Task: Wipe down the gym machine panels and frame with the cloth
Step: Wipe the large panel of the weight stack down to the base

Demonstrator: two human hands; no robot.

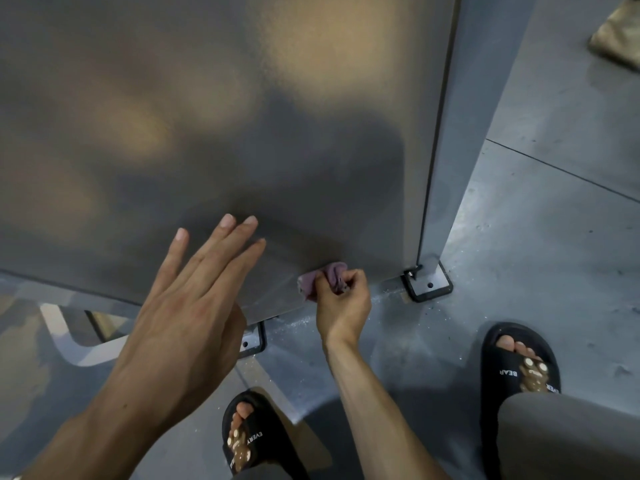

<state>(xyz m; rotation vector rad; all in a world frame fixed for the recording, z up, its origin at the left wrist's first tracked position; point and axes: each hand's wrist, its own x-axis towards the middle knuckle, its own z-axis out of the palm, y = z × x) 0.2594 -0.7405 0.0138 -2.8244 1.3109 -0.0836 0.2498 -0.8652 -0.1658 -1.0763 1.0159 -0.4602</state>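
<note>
A person bends at the grey machine panel [207,133], wiping its bottom edge. The right hand [343,303] grips a bunched mauve cloth [323,277] against the panel's lower right corner, near the bolted foot plate [429,284]. The left hand [187,306] lies flat on the panel, fingers straight. Likely next: sweep the cloth along that edge, then up the corner post [460,133].
</note>
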